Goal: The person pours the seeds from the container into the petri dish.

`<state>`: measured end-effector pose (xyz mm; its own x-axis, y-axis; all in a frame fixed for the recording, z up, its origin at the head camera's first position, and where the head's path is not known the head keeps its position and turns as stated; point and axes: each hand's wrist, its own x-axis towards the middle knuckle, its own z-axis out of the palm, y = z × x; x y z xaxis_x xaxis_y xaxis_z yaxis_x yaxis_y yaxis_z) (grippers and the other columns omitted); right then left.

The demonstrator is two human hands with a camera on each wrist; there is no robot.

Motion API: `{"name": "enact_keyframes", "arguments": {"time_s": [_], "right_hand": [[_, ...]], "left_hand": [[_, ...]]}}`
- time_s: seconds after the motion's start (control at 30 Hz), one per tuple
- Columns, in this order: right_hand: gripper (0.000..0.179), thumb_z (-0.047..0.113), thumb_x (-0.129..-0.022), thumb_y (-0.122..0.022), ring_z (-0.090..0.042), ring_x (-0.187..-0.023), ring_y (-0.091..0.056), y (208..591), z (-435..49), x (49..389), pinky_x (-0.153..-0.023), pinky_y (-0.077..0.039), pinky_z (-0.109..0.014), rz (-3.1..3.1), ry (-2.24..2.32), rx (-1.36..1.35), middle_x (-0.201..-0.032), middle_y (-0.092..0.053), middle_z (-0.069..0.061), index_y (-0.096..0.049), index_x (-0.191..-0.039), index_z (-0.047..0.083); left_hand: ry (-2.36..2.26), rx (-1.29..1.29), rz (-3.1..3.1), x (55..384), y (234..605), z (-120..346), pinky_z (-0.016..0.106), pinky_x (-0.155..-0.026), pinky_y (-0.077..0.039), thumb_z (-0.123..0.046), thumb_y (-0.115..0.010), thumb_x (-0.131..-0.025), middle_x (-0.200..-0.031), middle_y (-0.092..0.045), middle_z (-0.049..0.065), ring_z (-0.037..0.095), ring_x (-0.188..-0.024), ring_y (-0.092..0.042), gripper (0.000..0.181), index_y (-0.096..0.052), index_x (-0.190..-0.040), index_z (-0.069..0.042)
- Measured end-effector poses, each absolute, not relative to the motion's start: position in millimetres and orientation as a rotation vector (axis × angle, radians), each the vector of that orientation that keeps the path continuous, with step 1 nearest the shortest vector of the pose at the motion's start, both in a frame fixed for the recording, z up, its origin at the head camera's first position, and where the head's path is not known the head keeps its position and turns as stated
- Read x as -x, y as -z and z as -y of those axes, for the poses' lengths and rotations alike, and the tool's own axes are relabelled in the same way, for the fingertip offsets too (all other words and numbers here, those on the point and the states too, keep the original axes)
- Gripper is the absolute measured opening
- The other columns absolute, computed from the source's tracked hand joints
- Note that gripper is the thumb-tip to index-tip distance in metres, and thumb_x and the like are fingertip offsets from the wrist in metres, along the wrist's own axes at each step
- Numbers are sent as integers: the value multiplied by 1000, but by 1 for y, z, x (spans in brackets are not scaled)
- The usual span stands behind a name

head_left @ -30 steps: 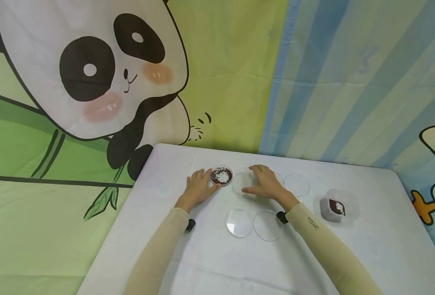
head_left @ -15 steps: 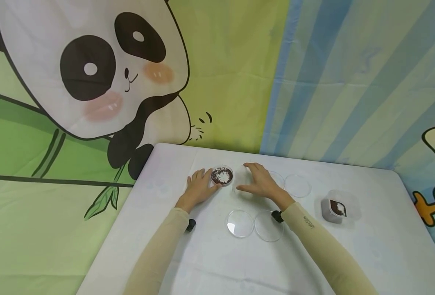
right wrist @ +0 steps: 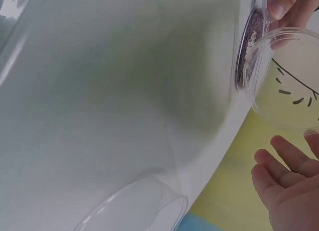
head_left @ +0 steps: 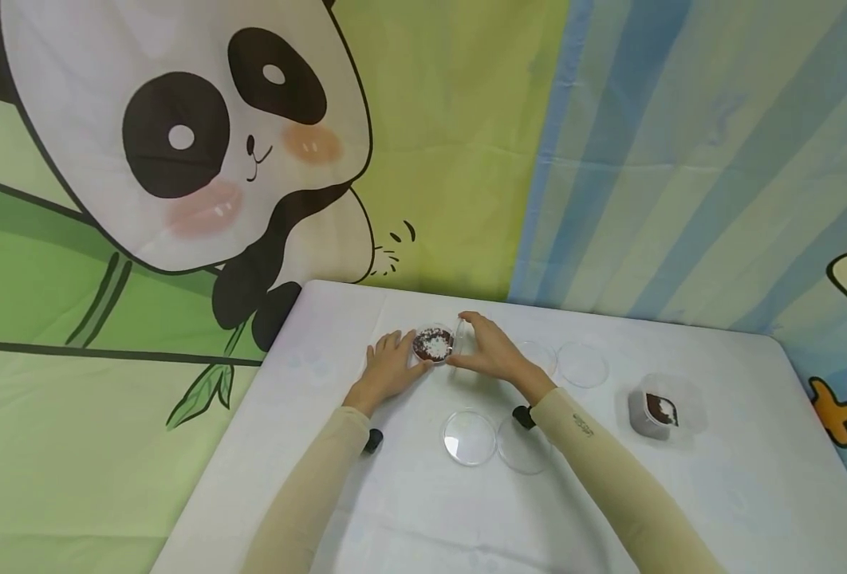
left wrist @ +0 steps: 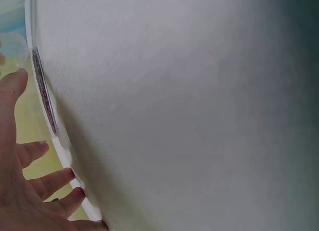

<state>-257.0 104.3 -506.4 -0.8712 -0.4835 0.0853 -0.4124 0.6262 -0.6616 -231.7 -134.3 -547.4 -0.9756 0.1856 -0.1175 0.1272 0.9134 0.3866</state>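
Observation:
A petri dish (head_left: 434, 344) of dark brown granules topped with white ones lies on the white table. My left hand (head_left: 389, 365) holds it at its left side, thumb at the near rim and index finger at the far rim. My right hand (head_left: 491, 349) grips a clear petri dish lid (right wrist: 286, 86) by its edge, between thumb and fingers. The lid stands tilted, nearly on edge, right beside the filled dish's right rim. In the left wrist view the filled dish (left wrist: 44, 91) shows edge-on between thumb and index finger.
Two clear dish parts (head_left: 470, 438) lie nearer on the table, the right one partly under the right wrist. Two more clear round pieces (head_left: 583, 365) lie right of the right hand. Farther right stands a clear tub (head_left: 651, 413) with brown and white contents. A printed panda curtain (head_left: 423, 151) hangs behind.
My right hand has moved left with the clear lid, lifting and tilting it from near flat to almost upright beside the filled dish. My left hand has stayed at the dish.

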Motion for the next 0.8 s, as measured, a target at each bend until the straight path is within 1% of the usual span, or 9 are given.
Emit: {"name": "enact_keyframes", "arguments": {"time_s": [0.13,0.3,0.37,0.53,0.67,0.8], "right_hand": [[93,38,-81,-83,-38,-134,-45,510,-99,259,-108,-38,-52,-2702,1141,745,-148,-45,-19,-35,-151,1],[89,32,-81,-84,-41,-129,-47,514,-92,261,-104,-42,-53,-2653,1240,763,-147,-45,-19,-36,-151,5],[89,30,-80,-84,-42,-127,-48,515,-89,261,-102,-43,-54,-2634,1280,770,-147,-44,-21,-36,-151,6],[91,30,-80,-86,-43,-122,-49,519,-81,264,-97,-46,-54,-2620,1301,776,-144,-43,-26,-36,-152,6],[93,29,-78,-88,-44,-123,-49,520,-74,265,-98,-46,-54,-2629,1281,755,-144,-43,-27,-37,-151,4],[93,31,-78,-88,-40,-126,-47,522,-70,268,-101,-44,-53,-2652,1237,741,-145,-44,-24,-38,-151,3]], "left_hand": [[-596,-253,-2925,230,546,135,69,-112,-15,-65,-53,-94,-157,-31,23,42,-145,-23,84,-32,-158,-14],[-586,-271,-2931,231,546,136,70,-111,-16,-65,-53,-94,-156,-31,23,43,-144,-25,84,-33,-157,-14],[-579,-275,-2935,231,546,136,70,-111,-17,-66,-53,-94,-156,-31,23,44,-144,-25,84,-33,-157,-14],[-574,-271,-2929,230,546,136,70,-111,-16,-66,-52,-94,-157,-30,23,44,-144,-24,84,-32,-158,-14],[-560,-256,-2924,230,546,136,70,-112,-15,-67,-51,-94,-158,-29,22,43,-145,-22,86,-30,-159,-15],[-541,-245,-2931,231,546,136,69,-112,-15,-69,-50,-94,-158,-28,22,43,-145,-22,87,-29,-159,-15]]}}
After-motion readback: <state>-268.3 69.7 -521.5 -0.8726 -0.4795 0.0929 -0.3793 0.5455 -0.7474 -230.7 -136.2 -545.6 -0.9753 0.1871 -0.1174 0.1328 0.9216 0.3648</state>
